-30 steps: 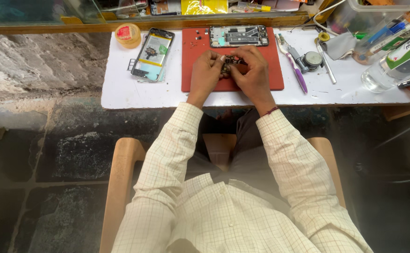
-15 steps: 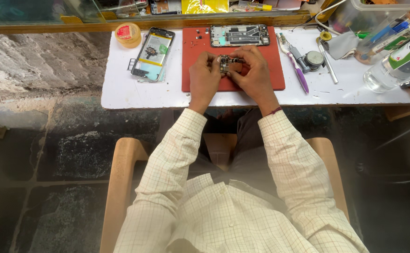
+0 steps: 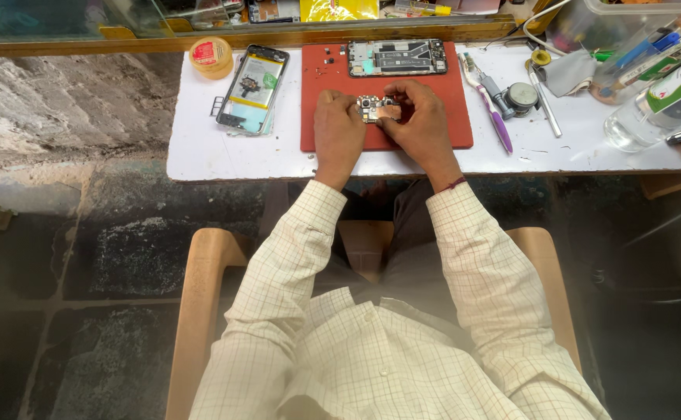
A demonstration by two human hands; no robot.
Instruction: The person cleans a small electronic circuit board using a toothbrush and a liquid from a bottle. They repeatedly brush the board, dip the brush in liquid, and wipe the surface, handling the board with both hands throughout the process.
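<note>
Both hands, left hand and right hand, pinch a small circuit board between fingertips over the red mat at the desk's middle. An opened phone frame lies along the mat's far edge.

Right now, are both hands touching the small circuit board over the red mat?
Touching. The head view shows the left hand and right hand pinching the small circuit board at its two ends, above the red mat.

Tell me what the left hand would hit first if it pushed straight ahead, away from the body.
Probably the opened phone frame at the far end of the red mat; the left hand points roughly that way, though depth is unclear.
</note>
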